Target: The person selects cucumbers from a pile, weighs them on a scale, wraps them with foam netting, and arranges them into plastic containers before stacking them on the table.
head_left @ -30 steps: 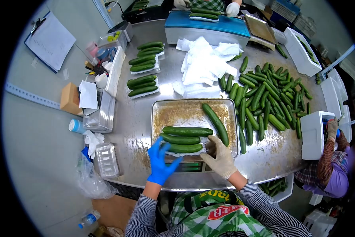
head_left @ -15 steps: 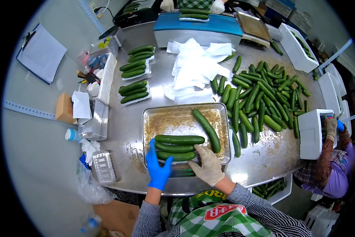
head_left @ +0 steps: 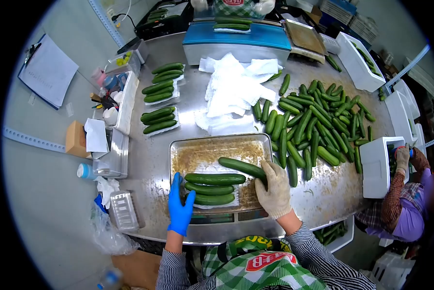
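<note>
My right hand (head_left: 275,191), in a beige knit glove, grips the lower right end of a loose cucumber (head_left: 241,166) that lies slantwise over the metal tray (head_left: 192,147). Left of it, three cucumbers (head_left: 215,179) lie side by side on a white absorbent sheet (head_left: 217,207) in the tray. My left hand (head_left: 180,210), in a blue glove, is at the left ends of these three, thumb and fingers apart. I cannot tell whether it touches them.
Small cucumber groups (head_left: 159,120) on white sheets stand at left, white sheets (head_left: 234,89) behind the tray, a large cucumber pile (head_left: 318,121) at right. A blue-topped box (head_left: 236,41) stands at the back. At right, a co-worker's gloved hand (head_left: 402,158) reaches into a white foam box (head_left: 375,166).
My right hand has moved from the grouped cucumbers to the loose one and taken hold of it. That cucumber has swung to a flatter slant, its upper end nearer the group.
</note>
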